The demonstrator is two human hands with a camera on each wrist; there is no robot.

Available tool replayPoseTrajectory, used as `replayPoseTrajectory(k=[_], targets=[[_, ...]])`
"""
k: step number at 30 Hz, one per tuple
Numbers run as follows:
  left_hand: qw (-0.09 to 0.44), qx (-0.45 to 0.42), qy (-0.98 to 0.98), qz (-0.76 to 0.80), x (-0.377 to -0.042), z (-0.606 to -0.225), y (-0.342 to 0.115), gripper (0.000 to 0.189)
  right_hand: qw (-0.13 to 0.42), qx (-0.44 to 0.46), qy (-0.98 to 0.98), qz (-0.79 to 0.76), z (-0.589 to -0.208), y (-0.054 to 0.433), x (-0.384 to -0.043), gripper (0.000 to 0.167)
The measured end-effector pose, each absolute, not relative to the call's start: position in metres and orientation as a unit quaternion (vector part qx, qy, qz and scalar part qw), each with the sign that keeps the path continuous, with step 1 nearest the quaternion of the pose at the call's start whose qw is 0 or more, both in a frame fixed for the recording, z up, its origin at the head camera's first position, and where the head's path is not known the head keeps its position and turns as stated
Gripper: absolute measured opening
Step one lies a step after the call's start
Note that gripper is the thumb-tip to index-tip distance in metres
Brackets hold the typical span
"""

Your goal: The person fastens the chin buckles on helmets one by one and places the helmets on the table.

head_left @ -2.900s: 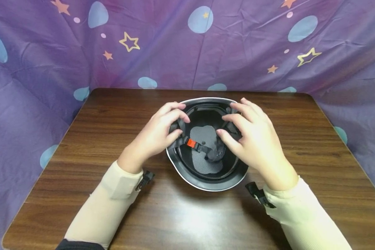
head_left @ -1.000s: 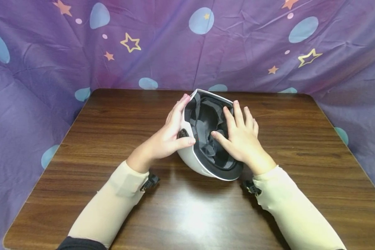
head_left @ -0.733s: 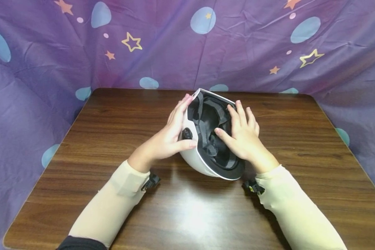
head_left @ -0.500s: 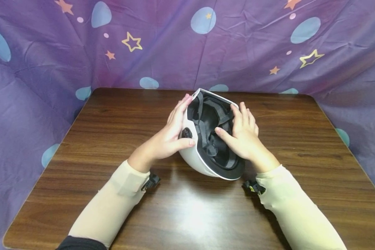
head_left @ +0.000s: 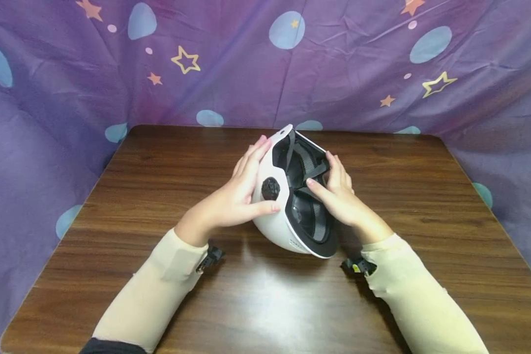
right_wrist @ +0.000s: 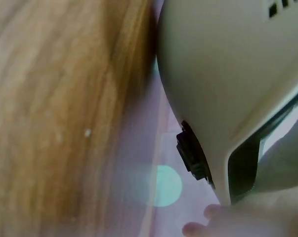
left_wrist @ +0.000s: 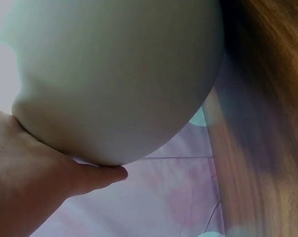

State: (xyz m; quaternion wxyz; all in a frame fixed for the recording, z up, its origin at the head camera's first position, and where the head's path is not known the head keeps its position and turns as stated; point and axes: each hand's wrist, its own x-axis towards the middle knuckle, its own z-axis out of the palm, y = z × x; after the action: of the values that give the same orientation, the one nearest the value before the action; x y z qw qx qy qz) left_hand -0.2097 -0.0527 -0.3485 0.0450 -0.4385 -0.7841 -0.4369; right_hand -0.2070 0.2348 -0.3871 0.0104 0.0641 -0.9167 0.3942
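A white helmet [head_left: 272, 226] with a dark padded inside stands tilted on its rounded crown, its opening facing up and to the right. My left hand [head_left: 230, 199] lies along the outer shell, fingers straight and thumb near the rim; in the left wrist view the same hand [left_wrist: 35, 173] presses against the smooth shell. My right hand [head_left: 342, 194] grips the opposite rim, thumb inside and fingers outside. Dark straps [head_left: 316, 171] cross the opening. On the shell beside my left thumb sits a round black knob [head_left: 271, 189], seen edge-on as a black disc [right_wrist: 192, 152] in the right wrist view.
The helmet is at the middle of a brown wood-grain table [head_left: 159, 172]. Behind it hangs a purple cloth [head_left: 230, 83] with stars and blue ovals. Black wrist cameras [head_left: 210, 259] are strapped over pale sleeves [head_left: 152, 290].
The helmet, earlier facing straight up, has been rolled further to the right, showing more white shell and the knob. My right fingers have slid from over the opening to outside the rim.
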Motion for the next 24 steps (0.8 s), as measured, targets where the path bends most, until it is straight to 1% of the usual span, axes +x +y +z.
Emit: replayPoseTrajectory(k=[3,7,9,10,11,13,14,16,18,19,21,24], targets=[[0.035,-0.43,-0.789,-0.437,-0.207,-0.346,-0.052,0.115,0.049,0.066,-0.893,0.442,-0.386,0.235,-0.209,0.089],[0.016,-0.418,-0.794,-0.442,-0.206,-0.345,-0.051,0.116,0.15,0.106,-0.854,0.487,-0.382,0.232,-0.206,0.078],[0.013,-0.416,-0.794,-0.443,-0.205,-0.345,-0.051,0.116,0.176,0.144,-0.821,0.523,-0.377,0.23,-0.202,0.069],[0.013,-0.416,-0.794,-0.444,-0.204,-0.344,-0.05,0.116,0.176,0.165,-0.804,0.544,-0.373,0.229,-0.199,0.064],[0.012,-0.415,-0.794,-0.445,-0.203,-0.344,-0.05,0.117,0.164,0.191,-0.781,0.571,-0.37,0.228,-0.196,0.061],[0.01,-0.416,-0.793,-0.445,-0.2,-0.342,-0.048,0.118,0.104,0.243,-0.723,0.639,-0.362,0.226,-0.191,0.061],[0.013,-0.419,-0.792,-0.444,-0.199,-0.342,-0.047,0.118,0.065,0.266,-0.69,0.67,-0.359,0.225,-0.189,0.065],[0.02,-0.428,-0.79,-0.439,-0.196,-0.341,-0.045,0.119,-0.007,0.302,-0.644,0.703,-0.355,0.224,-0.186,0.08],[0.031,-0.441,-0.786,-0.431,-0.193,-0.341,-0.043,0.119,-0.061,0.323,-0.613,0.718,-0.353,0.223,-0.185,0.094],[0.037,-0.448,-0.785,-0.427,-0.192,-0.341,-0.043,0.119,-0.075,0.331,-0.606,0.72,-0.352,0.222,-0.185,0.099],[0.046,-0.46,-0.782,-0.419,-0.19,-0.342,-0.041,0.119,-0.086,0.34,-0.604,0.716,-0.352,0.222,-0.183,0.107],[0.047,-0.469,-0.778,-0.415,-0.188,-0.342,-0.04,0.119,-0.079,0.355,-0.603,0.71,-0.352,0.221,-0.182,0.114]])
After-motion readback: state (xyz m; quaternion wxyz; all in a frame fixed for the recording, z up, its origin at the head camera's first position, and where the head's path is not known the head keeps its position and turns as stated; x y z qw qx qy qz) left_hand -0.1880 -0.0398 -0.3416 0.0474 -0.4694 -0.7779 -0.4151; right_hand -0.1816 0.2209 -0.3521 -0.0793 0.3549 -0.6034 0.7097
